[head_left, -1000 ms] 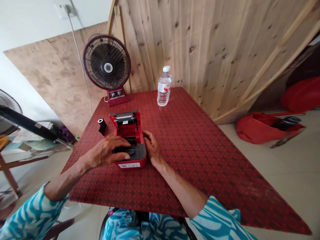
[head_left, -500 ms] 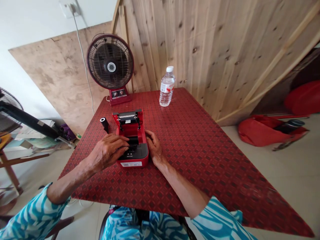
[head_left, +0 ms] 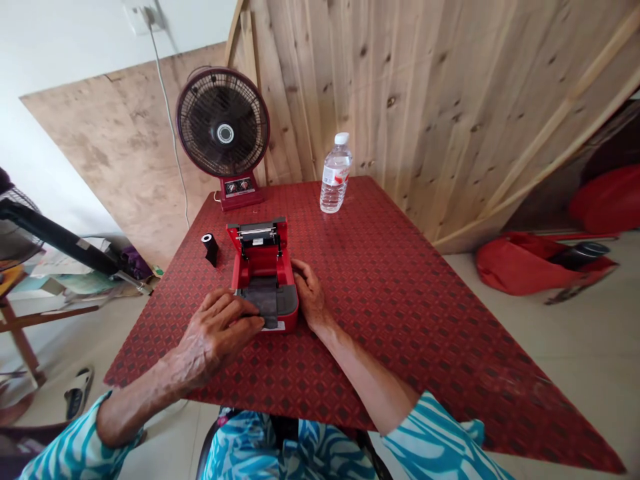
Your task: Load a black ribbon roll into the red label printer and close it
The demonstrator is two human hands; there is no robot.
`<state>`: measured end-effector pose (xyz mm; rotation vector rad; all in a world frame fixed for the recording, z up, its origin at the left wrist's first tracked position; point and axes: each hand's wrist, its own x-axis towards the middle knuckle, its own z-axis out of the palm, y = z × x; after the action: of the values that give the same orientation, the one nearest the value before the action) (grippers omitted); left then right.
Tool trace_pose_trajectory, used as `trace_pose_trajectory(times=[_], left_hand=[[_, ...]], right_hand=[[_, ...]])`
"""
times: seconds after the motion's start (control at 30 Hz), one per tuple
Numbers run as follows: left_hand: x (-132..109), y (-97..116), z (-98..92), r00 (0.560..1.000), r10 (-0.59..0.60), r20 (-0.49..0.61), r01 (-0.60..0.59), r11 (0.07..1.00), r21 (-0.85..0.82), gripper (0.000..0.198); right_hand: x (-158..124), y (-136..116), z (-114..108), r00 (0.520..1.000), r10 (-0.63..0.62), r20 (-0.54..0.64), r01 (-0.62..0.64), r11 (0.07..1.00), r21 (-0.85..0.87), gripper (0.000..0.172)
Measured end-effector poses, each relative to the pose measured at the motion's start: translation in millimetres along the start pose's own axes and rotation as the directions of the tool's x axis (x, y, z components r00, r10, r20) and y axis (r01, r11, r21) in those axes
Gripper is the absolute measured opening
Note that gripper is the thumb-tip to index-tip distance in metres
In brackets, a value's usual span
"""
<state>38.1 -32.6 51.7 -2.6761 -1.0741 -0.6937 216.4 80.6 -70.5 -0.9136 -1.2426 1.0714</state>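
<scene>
A small red printer (head_left: 264, 261) with its lid tipped open stands on the red patterned table (head_left: 400, 280). A dark strip (head_left: 265, 305) runs from its inside out over the grey front. My left hand (head_left: 220, 331) is at the printer's front left corner, its fingers pinched on the near end of that strip. Cupped against the printer's right side, my right hand (head_left: 309, 295) holds it steady. A small black roll (head_left: 210, 248) stands on the table just left of the printer.
A dark red table fan (head_left: 223, 133) and a clear water bottle (head_left: 335, 173) stand at the table's far edge, against a wooden wall. Red bags (head_left: 530, 263) lie on the floor to the right. A second fan and a stand are at the left.
My left hand has drawn back from over the printer's front toward me, and the dark strip now lies pulled out over the grey front. My right hand has stayed in place.
</scene>
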Motion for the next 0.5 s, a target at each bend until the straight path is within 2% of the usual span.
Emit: trace_pose_trajectory(times=[0.33, 0.5], left_hand=[[-7, 6, 10.7, 0.995, -0.026, -0.096, 0.029, 0.999, 0.024, 0.017], [-10, 8, 17.0, 0.987, -0.033, -0.156, 0.037, 0.999, 0.027, 0.019]], right_hand=[[-3, -9, -2, 0.999, 0.032, 0.018, -0.032, 0.999, 0.005, 0.032], [-6, -8, -5, 1.0, -0.004, 0.001, 0.005, 0.999, -0.052, 0.032]])
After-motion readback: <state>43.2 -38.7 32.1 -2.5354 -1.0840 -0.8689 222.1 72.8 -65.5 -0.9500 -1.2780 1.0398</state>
